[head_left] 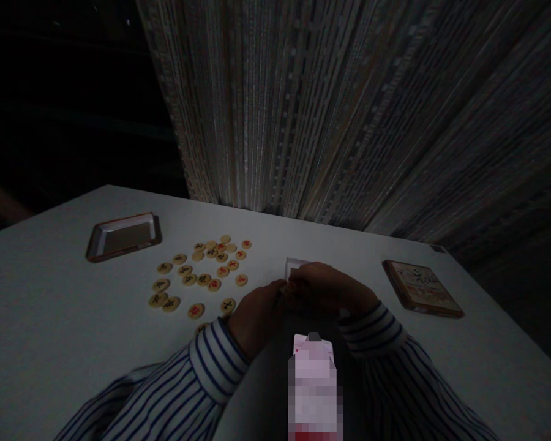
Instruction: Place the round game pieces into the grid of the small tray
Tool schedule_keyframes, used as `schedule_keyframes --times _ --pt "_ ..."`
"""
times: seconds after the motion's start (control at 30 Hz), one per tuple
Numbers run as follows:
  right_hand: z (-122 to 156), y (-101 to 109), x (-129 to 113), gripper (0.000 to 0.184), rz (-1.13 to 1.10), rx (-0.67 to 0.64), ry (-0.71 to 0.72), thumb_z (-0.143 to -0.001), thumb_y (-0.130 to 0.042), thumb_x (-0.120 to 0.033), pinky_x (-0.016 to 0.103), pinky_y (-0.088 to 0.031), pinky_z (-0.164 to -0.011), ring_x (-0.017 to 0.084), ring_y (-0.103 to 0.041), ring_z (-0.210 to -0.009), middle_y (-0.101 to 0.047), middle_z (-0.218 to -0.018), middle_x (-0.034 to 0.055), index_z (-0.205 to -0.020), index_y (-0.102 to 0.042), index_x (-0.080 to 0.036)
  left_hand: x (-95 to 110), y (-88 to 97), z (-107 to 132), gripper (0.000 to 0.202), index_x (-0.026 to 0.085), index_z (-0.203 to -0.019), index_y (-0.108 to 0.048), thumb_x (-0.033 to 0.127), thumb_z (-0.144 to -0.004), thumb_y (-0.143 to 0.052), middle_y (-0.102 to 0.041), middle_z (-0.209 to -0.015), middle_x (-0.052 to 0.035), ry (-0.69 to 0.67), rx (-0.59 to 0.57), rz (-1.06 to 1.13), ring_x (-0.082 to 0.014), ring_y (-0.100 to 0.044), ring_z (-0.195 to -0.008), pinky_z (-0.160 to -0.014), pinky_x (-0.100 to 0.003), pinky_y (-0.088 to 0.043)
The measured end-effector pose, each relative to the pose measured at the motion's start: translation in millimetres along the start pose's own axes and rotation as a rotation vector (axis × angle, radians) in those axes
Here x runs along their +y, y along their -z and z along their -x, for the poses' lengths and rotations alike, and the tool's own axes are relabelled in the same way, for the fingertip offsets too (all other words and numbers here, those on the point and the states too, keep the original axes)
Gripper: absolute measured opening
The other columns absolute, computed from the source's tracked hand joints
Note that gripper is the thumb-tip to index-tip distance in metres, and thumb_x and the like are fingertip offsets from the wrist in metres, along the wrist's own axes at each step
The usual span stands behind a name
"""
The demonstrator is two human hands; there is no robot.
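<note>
My left hand (pixel 259 315) and my right hand (pixel 326 285) meet over the middle of the white table (pixel 64 324), fingers closed and drawn together. What lies between the fingertips is dark and mostly hidden. A pale, see-through edge of a flat, box-like thing (pixel 298 262) shows just beyond my right hand; I cannot tell whether the hand touches it. To the left of my left hand lie several round wooden Chinese chess pieces, among them a red-marked piece (pixel 196 311) and a black-marked piece (pixel 228 305).
An open, shallow box half (pixel 123 236) rests at the far left. On the right lies a flat box lid (pixel 423 288) with printed characters. A lit phone (pixel 313 386), partly blurred, is below my hands. Striped curtain (pixel 275 110) hangs behind the table.
</note>
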State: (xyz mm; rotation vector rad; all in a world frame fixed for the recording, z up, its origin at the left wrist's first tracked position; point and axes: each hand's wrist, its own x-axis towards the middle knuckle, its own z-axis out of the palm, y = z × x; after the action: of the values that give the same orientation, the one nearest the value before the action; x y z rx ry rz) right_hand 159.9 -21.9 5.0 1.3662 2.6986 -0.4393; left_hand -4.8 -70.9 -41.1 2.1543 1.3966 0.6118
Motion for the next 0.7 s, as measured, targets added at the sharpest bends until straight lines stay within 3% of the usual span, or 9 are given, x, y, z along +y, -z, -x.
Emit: schedule_keyframes --times 0.5,0.7 --pt "-0.2 -0.3 -0.7 0.021 0.013 -0.029 -0.033 -0.08 -0.047 -0.02 0.022 -0.035 -0.055 0.014 -0.059 -0.068 -0.069 -0.081 0.0059 -0.086 -0.068 -0.017 3.0 2.0 -0.2 0.035 0.018 -0.118 -0.051 0.025 -0.085 -0.044 -0.069 -0.097 -0.0096 0.033 -0.019 -0.057 -0.0232 -0.065 -0.087 -0.072 -0.035 -0.049" --pt "2.2 0.6 7.1 0.022 -0.002 0.026 -0.005 -0.083 -0.046 -0.024 0.023 -0.038 -0.061 0.014 -0.059 -0.071 -0.068 -0.083 0.0063 -0.089 -0.066 -0.017 -0.1 -0.1 -0.4 0.037 0.017 -0.119 -0.051 0.03 -0.084 -0.045 -0.068 -0.098 -0.0101 0.031 0.023 -0.054 -0.0225 -0.064 -0.088 -0.075 -0.034 -0.05"
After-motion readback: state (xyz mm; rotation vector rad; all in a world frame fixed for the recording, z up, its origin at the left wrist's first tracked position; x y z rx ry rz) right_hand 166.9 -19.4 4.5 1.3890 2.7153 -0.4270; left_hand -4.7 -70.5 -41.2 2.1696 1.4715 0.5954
